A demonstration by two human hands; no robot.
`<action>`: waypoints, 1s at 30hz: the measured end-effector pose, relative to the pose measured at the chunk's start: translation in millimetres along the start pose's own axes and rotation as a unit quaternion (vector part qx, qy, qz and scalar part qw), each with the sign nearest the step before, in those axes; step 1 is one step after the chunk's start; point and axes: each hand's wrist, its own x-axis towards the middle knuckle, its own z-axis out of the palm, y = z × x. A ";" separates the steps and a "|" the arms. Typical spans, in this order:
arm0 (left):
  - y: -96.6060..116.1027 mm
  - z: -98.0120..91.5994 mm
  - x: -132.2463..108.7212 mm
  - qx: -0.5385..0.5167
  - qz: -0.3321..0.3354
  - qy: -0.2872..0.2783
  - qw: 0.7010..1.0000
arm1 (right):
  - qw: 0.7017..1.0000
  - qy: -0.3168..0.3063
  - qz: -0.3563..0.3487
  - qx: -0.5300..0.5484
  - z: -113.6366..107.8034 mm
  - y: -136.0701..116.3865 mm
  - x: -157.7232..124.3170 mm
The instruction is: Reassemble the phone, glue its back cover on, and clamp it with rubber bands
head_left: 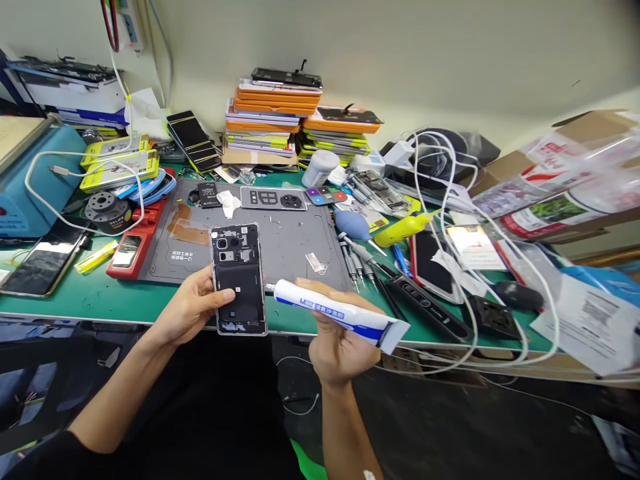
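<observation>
My left hand grips a phone by its left edge, thumb across the back. The phone's back cover is off, so its camera module and black inner parts show. In my right hand lies a white and blue glue tube, fingers wrapped round it. Its thin nozzle points left and meets the phone's right edge; whether it touches cannot be made out. Behind the phone, a grey work mat carries a phone back cover with camera cutouts and a black battery.
Screwdrivers, a blue air blower and a yellow bottle lie right of the mat. White cables loop over the right side. Stacked orange and white boxes stand against the wall. A red holder borders the mat's left.
</observation>
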 end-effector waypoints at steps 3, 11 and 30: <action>0.2 0.5 0.6 -0.004 0.001 -0.004 1.000 | 1.000 0.002 0.004 -0.013 -4.4 -3.6 -6.8; -1.6 1.0 1.1 0.001 0.011 0.013 1.000 | 1.000 0.003 0.016 -0.009 -10.3 -12.6 -21.4; -3.1 1.3 4.1 0.002 0.036 0.017 0.999 | 0.999 0.039 0.012 -0.021 -16.7 -18.8 -43.6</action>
